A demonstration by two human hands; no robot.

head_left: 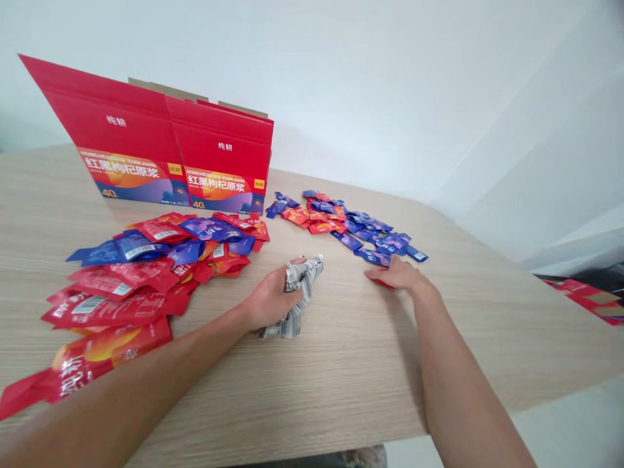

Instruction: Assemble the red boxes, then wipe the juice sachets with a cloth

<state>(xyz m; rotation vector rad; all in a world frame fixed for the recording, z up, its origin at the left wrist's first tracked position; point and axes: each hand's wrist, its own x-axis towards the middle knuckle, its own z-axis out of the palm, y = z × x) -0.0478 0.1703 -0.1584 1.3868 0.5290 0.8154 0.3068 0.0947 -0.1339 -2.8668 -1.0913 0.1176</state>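
My left hand (270, 300) is closed around a grey-and-white striped cloth (298, 294) that rests bunched on the wooden table (341, 364). My right hand (397, 274) lies palm down at the near end of a scatter of small blue and red sachets (348, 224), its fingers pressed over a red sachet (383, 282) whose edge shows beneath them. A heap of larger red and blue foil pouches (141, 266) spreads to the left of my left arm.
Two red open cartons (170, 156) with Chinese lettering stand at the back left of the table. The table's right edge drops to a pale floor, where more red packaging (589, 299) lies. A white wall runs behind.
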